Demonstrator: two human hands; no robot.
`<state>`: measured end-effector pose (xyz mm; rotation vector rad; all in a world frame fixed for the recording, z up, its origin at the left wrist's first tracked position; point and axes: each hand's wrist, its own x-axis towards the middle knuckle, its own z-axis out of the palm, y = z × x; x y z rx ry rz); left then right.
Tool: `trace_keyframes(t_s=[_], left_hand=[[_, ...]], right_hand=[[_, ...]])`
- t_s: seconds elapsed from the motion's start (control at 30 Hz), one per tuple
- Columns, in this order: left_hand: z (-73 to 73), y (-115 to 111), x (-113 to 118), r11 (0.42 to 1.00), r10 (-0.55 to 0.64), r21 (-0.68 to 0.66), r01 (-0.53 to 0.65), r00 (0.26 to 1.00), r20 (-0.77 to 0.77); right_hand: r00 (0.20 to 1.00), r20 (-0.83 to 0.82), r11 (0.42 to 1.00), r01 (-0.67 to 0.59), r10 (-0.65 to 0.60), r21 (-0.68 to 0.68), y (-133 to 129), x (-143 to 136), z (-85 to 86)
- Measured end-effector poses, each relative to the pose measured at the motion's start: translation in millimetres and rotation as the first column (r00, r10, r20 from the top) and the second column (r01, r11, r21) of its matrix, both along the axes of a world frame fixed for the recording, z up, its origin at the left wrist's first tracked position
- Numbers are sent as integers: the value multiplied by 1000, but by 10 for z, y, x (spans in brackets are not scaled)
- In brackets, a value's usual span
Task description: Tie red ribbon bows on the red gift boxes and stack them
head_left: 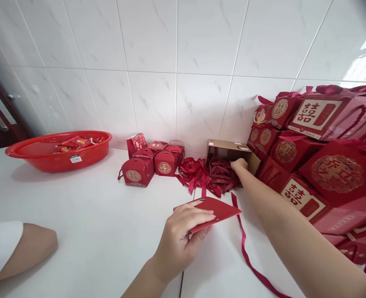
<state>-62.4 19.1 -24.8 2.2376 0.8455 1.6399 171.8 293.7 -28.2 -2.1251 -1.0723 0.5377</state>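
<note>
My left hand grips a flat, folded red gift box by its near left edge, thumb underneath and fingers on top. It is held above the white table. My right hand reaches into an open cardboard box at the wall; its fingers are hidden inside. Dark red strips spill from that carton's front. Beside them lies a heap of red ribbons. One long red ribbon trails across the tabletop under my right forearm.
Several made-up red boxes stand near the tiled wall. A red plastic basket with small packets sits at the far left. Tall stacks of red gift boxes fill the right side. Another person's elbow rests at lower left.
</note>
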Motion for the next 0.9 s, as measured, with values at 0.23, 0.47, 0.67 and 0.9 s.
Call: trace_keyframes(t_s=[0.23,0.47,0.67,0.9], left_hand=[[-4,-1,-26,999,-2,33,4,999,-45],[-12,-6,-89,993,80,-83,-79,997,8],[90,46,104,880,305,-432,-199,933,189],[478,154,624,868,97,-485,-108,994,-49]], right_hand=[[995,-93,996,-30,38,87,-232,-138,31],[906,-261,900,-223,333,374,-1154,-397,70],[662,-325,679,-386,675,624,-2280,-133,299],[296,-513,584,-250,806,772,-2746,250,609]])
